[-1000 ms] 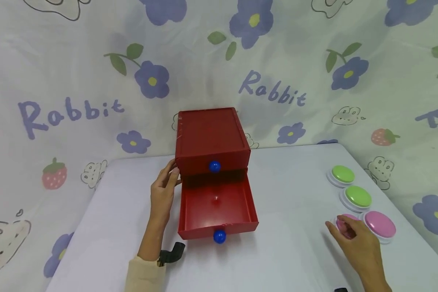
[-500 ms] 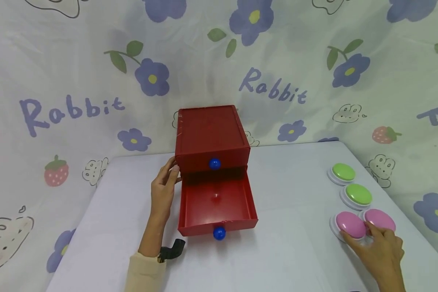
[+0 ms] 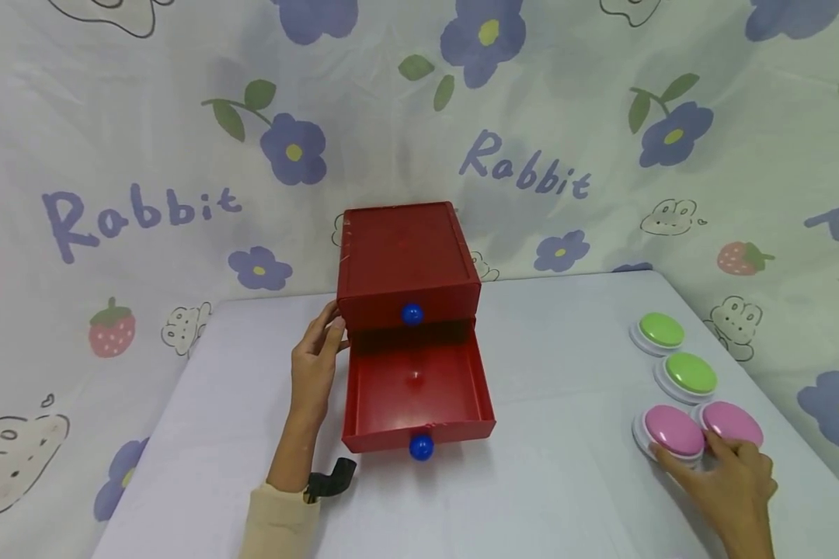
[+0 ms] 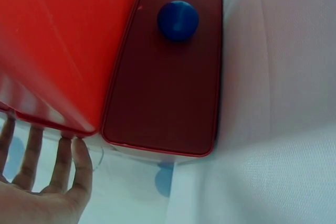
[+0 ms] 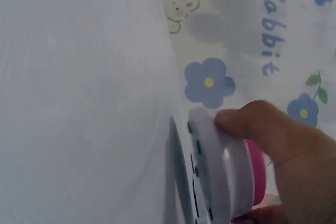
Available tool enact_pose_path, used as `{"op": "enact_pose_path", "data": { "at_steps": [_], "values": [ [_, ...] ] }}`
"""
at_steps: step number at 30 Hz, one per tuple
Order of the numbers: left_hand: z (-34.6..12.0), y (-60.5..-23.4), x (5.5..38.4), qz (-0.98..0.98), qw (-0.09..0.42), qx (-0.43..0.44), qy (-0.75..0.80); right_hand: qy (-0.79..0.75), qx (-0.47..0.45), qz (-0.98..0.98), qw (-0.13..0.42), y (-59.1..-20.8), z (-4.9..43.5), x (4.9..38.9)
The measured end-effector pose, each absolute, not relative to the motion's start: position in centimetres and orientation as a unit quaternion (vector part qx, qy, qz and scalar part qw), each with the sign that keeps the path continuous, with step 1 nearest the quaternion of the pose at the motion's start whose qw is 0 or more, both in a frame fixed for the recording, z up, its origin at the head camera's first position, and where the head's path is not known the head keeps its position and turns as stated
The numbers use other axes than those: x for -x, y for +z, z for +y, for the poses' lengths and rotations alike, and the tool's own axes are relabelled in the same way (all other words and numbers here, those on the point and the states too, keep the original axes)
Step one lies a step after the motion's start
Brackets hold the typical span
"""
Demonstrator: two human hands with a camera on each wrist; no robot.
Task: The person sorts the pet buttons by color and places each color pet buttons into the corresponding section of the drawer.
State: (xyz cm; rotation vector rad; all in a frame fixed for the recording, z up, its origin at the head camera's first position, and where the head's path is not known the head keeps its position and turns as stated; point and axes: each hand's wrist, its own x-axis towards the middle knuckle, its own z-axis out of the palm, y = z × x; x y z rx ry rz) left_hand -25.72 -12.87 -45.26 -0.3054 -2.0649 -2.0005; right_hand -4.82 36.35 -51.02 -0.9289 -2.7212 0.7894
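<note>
Near the table's right edge, my right hand [image 3: 734,485] grips a round pink push button [image 3: 674,429] with a white base, between thumb and forefinger. In the right wrist view the thumb lies on the white base [image 5: 210,166]; its underside shows and looks slightly raised from the table. My left hand [image 3: 312,373] rests against the left side of a red two-drawer box [image 3: 405,252], fingers mostly straight in the left wrist view. The lower drawer [image 3: 419,396] is pulled out, with nothing seen inside. The upper drawer [image 3: 370,314] is pushed in. Both have blue knobs.
A second pink button [image 3: 730,423] sits right beside the held one. Two green buttons, one nearer [image 3: 691,373] and one farther [image 3: 661,330], stand behind along the table's right edge. A patterned cloth [image 3: 531,93] hangs behind the white table [image 3: 559,388].
My right hand has moved right from above the nearer pink button, and its thumb and forefinger have taken hold of that button. The left hand and drawer box have stayed in place.
</note>
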Motion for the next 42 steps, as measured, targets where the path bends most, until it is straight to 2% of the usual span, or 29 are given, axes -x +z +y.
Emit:
{"op": "enact_pose_path", "data": {
  "at_steps": [25,28,35,42],
  "values": [
    [-13.1,-45.1,25.8,-0.703,0.119,0.108,-0.693,0.318,0.156,-0.904,0.240,-47.5,29.5,7.4],
    [-13.1,-45.1,25.8,-0.702,0.118,0.104,-0.695,0.325,0.137,-0.902,0.247,-46.9,28.5,7.7],
    [-12.6,-42.5,23.9,-0.706,0.105,0.100,-0.693,0.332,0.095,-0.904,0.254,-45.7,26.4,8.4],
    [-12.6,-42.4,23.9,-0.706,0.106,0.103,-0.693,0.348,0.063,-0.902,0.249,-44.6,24.7,9.0]
  ]
}}
